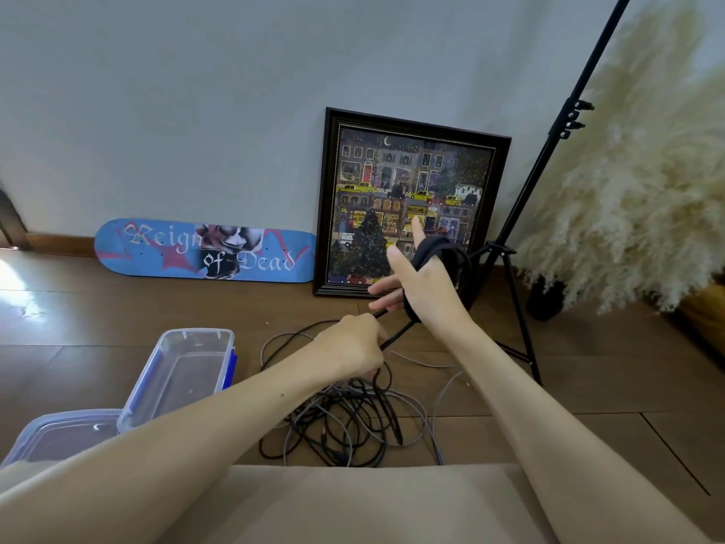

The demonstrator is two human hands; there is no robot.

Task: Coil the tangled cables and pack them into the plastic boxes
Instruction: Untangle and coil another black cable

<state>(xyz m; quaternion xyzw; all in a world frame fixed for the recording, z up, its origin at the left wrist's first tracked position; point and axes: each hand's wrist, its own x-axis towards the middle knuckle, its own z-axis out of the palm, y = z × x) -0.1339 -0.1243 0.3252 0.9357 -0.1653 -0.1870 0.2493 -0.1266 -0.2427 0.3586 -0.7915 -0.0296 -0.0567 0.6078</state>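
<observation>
Two hands share one black cable. The right hand is raised, with a coil of several dark turns looped round it; its fingers are spread apart and fairly straight, one pointing up at twelve o'clock and the others reaching toward nine; they act as a former, not a clamp. The left hand sits lower, at about eight o'clock from the right hand and near it; its fingers are curled tight on the free strand, though the fingertips are hidden behind the knuckles.

That strand is what the next wrap turns on, I judge; it runs short and straight from the left fist toward two o'clock, up to the heel of the right hand, so its long axis lies on the eight-to-two line; the left hand is the nearer to the slack and looks placed to feed it. Below the fist the cable drops toward six o'clock into the tangle of black and grey leads on the floor.

Both forearms reach forward; the right wrist is cocked upward, the left fairly level. The far box stands open at nine o'clock from the tangle; the near box, which looks lidded, is at eight; both are well apart from the coil.
</observation>
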